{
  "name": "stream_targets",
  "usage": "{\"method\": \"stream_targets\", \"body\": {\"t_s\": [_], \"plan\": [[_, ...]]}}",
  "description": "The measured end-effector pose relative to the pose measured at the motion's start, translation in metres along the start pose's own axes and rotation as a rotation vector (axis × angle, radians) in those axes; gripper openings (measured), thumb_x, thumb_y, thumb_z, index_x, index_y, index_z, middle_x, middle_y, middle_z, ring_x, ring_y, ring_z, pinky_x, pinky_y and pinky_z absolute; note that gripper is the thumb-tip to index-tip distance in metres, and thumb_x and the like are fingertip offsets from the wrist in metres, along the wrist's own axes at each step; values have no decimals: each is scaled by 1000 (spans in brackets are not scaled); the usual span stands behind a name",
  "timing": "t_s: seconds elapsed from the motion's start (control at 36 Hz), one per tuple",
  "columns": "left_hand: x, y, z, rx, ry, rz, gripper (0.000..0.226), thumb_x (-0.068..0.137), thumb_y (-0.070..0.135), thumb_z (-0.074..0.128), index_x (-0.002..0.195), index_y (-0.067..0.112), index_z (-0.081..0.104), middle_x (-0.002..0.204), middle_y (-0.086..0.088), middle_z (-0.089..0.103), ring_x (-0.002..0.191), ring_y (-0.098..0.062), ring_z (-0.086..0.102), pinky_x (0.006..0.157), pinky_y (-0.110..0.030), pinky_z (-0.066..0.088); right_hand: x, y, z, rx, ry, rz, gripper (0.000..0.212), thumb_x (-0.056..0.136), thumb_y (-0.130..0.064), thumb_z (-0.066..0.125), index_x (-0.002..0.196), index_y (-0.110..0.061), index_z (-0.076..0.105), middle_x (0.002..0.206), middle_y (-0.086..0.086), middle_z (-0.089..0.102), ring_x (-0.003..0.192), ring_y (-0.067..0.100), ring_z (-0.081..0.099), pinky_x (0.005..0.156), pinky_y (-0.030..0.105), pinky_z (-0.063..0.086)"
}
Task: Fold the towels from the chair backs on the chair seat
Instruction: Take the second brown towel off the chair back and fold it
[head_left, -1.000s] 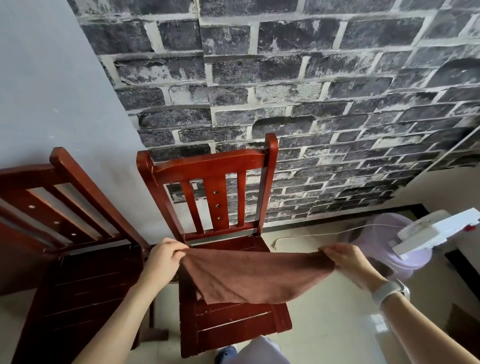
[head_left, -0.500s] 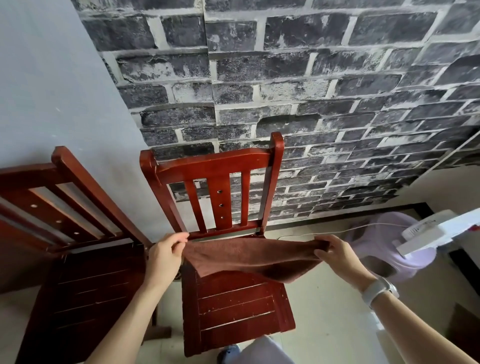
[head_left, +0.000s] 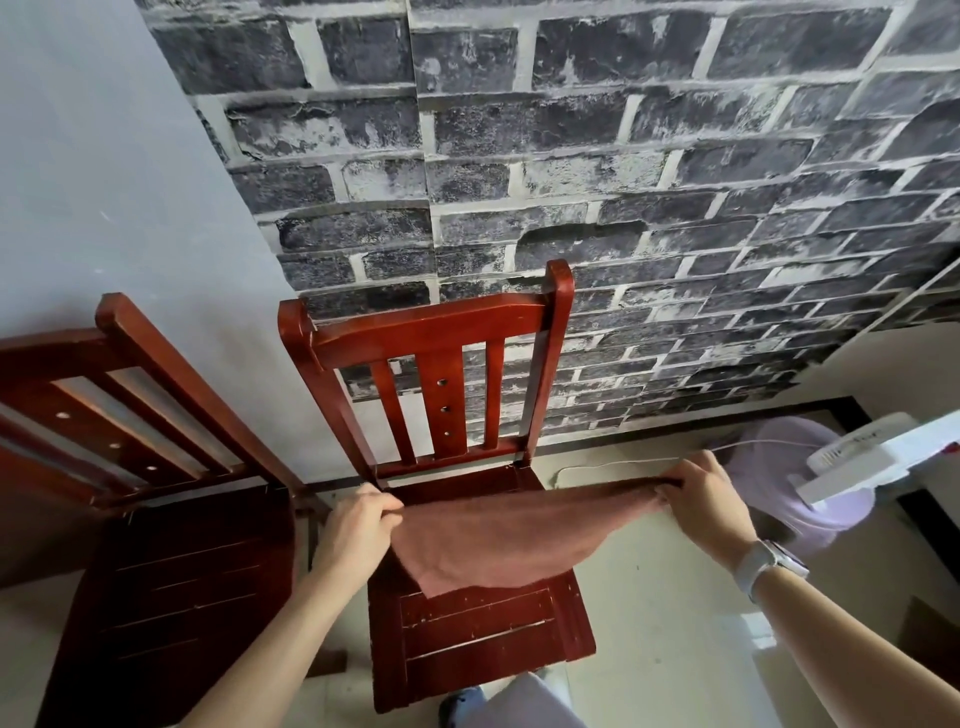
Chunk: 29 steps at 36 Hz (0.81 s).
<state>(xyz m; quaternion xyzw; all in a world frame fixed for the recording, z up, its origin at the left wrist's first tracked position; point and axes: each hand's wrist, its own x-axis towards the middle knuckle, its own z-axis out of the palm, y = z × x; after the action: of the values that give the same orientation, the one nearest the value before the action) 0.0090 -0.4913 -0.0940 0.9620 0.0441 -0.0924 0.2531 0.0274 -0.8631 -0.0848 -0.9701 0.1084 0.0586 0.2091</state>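
Since the earlier frames the brown towel (head_left: 498, 540) has dropped lower in front of the red chair (head_left: 431, 364), hanging again in a fuller sag, and both hands have drawn slightly back from the chair's backrest. The left hand (head_left: 358, 525) pinches one top corner of the towel just off the left edge of the chair seat (head_left: 483, 639), fingers closed on the cloth; the right hand (head_left: 698, 504), a watch (head_left: 769, 564) on its wrist, is closed on the opposite corner, out beyond the seat's right edge. Between them the top hem runs taut and nearly level above the rear of the seat, while the body of the towel hangs down in a curved belly whose lowest fold reaches about the middle of the seat; whether it touches the slats cannot be told. Holding the cloth by two corners, stretched wide, likely serves to keep it flat and square so it can be lowered onto the seat without wrinkling, which would be the start of the fold. The chair's top rail is bare. A second chair (head_left: 156, 467) stands to the left of the red chair, its back also bare, and a white fan (head_left: 878, 457) sits on the floor to the right.
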Motion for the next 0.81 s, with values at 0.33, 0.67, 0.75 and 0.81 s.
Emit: {"method": "stream_targets", "body": {"t_s": [0.33,0.67,0.75,0.81], "plan": [[44,4,-46,108,544,91,13,80,-1,63,90,6,69,88,-14,66,84,-38,57,74,-46,45,36,-55,-3,122,211,-83,19,91,-5,45,103,-2,59,103,18,58,97,37,55,80,41,44],[-9,-76,24,181,311,145,22,66,-5,74,84,8,70,82,-7,66,79,-32,59,71,-43,48,-24,-15,81,21,-11,-165,16,85,3,53,94,-2,65,91,17,64,85,40,58,73,47,49],[-20,-99,56,190,181,123,21,64,-3,77,79,11,72,78,-4,66,76,-31,59,67,-40,48,-39,7,115,-7,-173,-83,18,87,-2,54,98,-6,67,96,13,64,94,37,57,80,43,47],[-27,-114,79,189,84,114,20,63,-2,78,77,11,73,75,-4,67,72,-30,59,66,-38,48,-49,17,138,-31,-272,-19,20,88,-5,52,100,-8,68,101,10,64,100,34,54,83,40,44]]}}
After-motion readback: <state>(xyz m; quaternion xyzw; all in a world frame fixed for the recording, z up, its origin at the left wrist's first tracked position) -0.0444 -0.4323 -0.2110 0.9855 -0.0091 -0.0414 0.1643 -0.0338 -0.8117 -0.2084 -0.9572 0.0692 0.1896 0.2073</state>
